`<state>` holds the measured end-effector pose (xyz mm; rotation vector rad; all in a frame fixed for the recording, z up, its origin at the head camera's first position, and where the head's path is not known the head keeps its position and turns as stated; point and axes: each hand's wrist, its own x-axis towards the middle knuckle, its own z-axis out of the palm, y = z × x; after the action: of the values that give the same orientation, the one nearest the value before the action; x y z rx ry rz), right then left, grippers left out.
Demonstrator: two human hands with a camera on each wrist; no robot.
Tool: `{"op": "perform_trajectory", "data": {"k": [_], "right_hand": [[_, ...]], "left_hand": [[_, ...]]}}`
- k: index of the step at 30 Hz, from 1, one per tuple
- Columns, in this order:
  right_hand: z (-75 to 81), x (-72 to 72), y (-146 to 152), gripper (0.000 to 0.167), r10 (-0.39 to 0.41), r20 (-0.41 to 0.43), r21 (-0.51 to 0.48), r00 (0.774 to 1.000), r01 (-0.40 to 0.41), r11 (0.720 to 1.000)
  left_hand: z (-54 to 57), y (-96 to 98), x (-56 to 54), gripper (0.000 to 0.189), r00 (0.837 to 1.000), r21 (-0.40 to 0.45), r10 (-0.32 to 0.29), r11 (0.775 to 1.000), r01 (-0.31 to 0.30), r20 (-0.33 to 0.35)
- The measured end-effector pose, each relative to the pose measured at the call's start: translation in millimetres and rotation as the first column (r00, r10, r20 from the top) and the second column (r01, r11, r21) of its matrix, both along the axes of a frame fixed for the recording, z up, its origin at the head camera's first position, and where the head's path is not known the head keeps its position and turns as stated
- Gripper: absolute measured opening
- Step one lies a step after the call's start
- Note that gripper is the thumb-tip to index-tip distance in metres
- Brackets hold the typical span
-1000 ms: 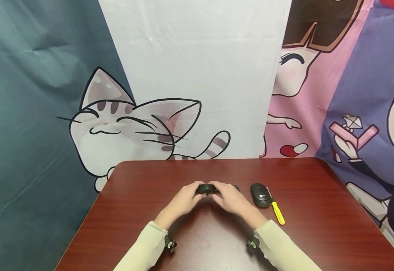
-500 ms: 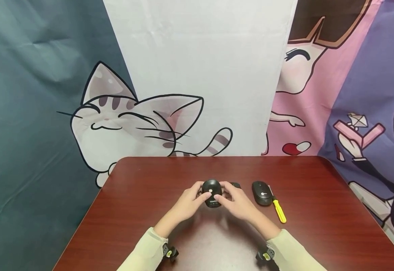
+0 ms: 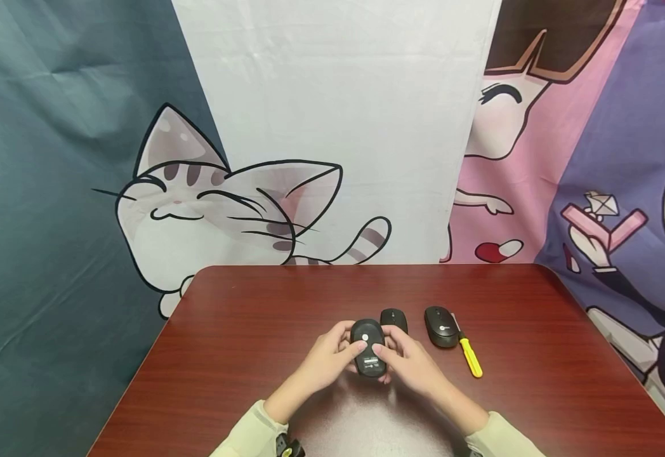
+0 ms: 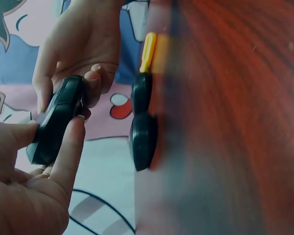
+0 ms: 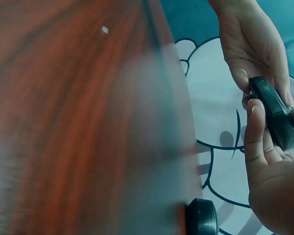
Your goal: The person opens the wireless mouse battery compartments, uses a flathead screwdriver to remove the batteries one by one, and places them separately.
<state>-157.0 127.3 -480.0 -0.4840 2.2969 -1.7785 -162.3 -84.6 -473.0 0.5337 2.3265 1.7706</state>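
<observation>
A black computer mouse is held up off the table between both hands, tilted so its underside faces the head camera. A pale round spot and a small label show on that side. My left hand grips its left edge, thumb on the underside and fingers behind. From the other side my right hand holds it the same way. In the left wrist view the mouse appears edge-on between the fingers of both hands. Just behind the right hand lies a second black mouse, partly covered by that hand.
Farther right on the reddish-brown table rests a third black mouse. A screwdriver with a yellow handle lies against its right side. A cartoon-printed cloth hangs beyond the table's far edge.
Both hands have brought the held mouse toward the person and slightly right, turning its underside into view. The mouse behind the right hand is now more exposed.
</observation>
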Motion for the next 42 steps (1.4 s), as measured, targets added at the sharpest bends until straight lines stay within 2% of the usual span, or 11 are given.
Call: {"op": "perform_trajectory", "data": {"k": [6, 16, 23, 31, 42], "right_hand": [[-6.2, 11.5, 5.0, 0.042, 0.0, 0.041, -0.03, 0.999, 0.001, 1.0], [-7.9, 27.2, 8.2, 0.04, -0.022, 0.116, -0.073, 0.993, 0.031, 0.997], [-9.5, 32.0, 6.5, 0.041, -0.028, 0.155, -0.076, 0.987, 0.04, 0.996], [-12.4, 36.3, 7.6, 0.043, -0.031, 0.17, -0.065, 0.985, 0.043, 0.997], [-13.7, 40.4, 10.2, 0.042, -0.012, 0.169, -0.102, 0.986, 0.029, 0.994]], "left_hand": [[-2.8, 7.8, 9.5, 0.036, 0.999, 0.037, -0.015, 0.999, 0.013, 0.052], [-6.0, 12.5, 17.5, 0.038, 0.993, 0.061, -0.044, 0.997, 0.037, 0.109], [-10.8, 11.8, 20.4, 0.037, 0.991, 0.074, -0.062, 0.996, 0.054, 0.117], [-9.0, 11.3, 24.3, 0.038, 0.988, 0.076, -0.08, 0.995, 0.071, 0.129], [-8.7, 14.9, 23.0, 0.036, 0.991, 0.047, -0.042, 0.998, 0.037, 0.128]]}}
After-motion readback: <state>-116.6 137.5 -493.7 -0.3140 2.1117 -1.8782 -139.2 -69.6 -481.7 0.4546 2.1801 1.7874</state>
